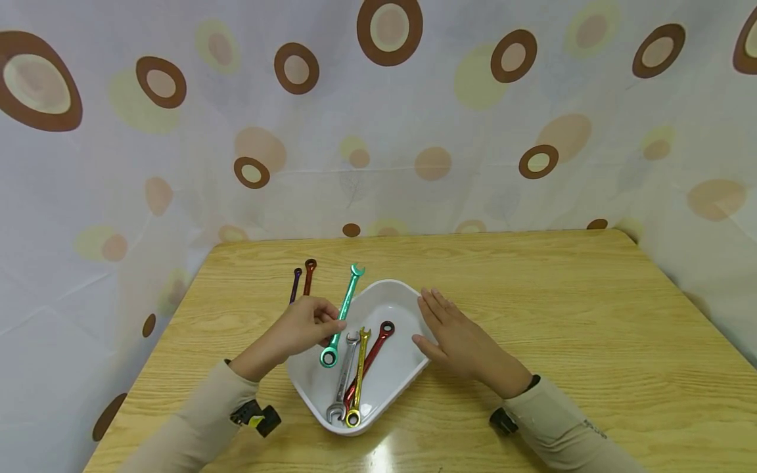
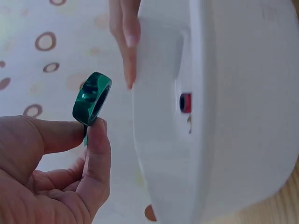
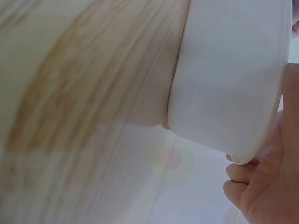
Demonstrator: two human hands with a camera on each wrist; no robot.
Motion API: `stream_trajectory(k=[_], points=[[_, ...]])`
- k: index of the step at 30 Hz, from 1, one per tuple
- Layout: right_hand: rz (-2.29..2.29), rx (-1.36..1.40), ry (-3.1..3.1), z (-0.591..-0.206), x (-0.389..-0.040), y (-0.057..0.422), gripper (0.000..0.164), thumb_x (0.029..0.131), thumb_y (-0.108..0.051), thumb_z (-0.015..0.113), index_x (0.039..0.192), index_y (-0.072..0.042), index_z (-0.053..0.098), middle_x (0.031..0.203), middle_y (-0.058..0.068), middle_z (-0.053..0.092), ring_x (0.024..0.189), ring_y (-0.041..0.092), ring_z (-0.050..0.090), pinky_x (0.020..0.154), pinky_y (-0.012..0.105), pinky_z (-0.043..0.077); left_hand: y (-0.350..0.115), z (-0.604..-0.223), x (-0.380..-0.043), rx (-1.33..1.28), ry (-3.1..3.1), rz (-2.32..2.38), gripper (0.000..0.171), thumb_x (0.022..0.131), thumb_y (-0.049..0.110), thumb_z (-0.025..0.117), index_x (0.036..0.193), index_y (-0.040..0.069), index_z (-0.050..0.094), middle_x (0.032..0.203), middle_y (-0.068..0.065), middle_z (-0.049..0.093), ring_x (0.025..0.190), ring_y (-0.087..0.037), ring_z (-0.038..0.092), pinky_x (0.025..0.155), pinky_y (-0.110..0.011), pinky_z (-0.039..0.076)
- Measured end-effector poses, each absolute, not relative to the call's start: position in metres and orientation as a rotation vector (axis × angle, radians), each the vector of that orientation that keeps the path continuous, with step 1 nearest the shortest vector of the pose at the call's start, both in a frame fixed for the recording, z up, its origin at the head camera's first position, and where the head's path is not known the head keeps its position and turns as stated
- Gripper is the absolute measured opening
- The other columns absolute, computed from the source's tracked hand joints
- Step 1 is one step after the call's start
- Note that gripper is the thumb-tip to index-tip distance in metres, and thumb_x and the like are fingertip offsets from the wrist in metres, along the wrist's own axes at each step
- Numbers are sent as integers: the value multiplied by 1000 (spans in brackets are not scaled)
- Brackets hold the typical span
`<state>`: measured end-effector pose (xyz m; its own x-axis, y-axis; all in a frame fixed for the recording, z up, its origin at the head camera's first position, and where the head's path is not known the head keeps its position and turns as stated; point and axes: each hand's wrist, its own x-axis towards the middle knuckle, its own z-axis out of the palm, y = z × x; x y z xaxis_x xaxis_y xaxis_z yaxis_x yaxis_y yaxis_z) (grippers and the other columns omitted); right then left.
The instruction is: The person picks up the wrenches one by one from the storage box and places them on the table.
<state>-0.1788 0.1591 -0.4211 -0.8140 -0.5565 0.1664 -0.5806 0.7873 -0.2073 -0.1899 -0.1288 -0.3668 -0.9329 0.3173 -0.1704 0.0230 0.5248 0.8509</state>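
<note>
My left hand [image 1: 298, 332] pinches a green combination wrench [image 1: 349, 295] between thumb and fingers, over the left side of a white basin [image 1: 395, 361]. The wrench's open end points away, its ring end toward me; in the left wrist view the ring end [image 2: 86, 105] stands just above the fingertips. Inside the basin lie a silver wrench [image 1: 345, 378], a yellow wrench [image 1: 359, 374] and a red wrench [image 1: 376, 348], overlapping at the near end. My right hand [image 1: 458, 345] rests at the basin's right rim, fingers extended; in the right wrist view its palm lies along the rim.
Left of the basin, on the wooden table [image 1: 562, 315], lie a purple wrench [image 1: 295, 286] and a reddish-brown wrench [image 1: 309, 279], partly hidden behind my left hand. A patterned curtain [image 1: 414, 118] hangs behind the table and along both sides.
</note>
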Motion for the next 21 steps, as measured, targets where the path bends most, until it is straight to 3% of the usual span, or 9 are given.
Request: stream_trajectory(k=[12, 21], points=[[369, 925, -2884, -420, -180, 159, 68, 99, -38, 47, 144, 10, 31, 153, 25, 23, 143, 39, 19, 113, 49, 22, -173, -364, -212, 139, 2632, 1376, 25, 94, 12, 61, 105, -10, 59, 87, -12, 61, 72, -20, 61, 67, -33, 54], [353, 924, -2884, -421, -180, 160, 68, 99, -39, 46, 144, 9, 30, 154, 25, 23, 143, 38, 18, 113, 49, 23, -195, -369, -228, 48, 2712, 1336, 27, 96, 13, 57, 109, -10, 59, 94, -17, 62, 77, -17, 60, 72, -33, 55]])
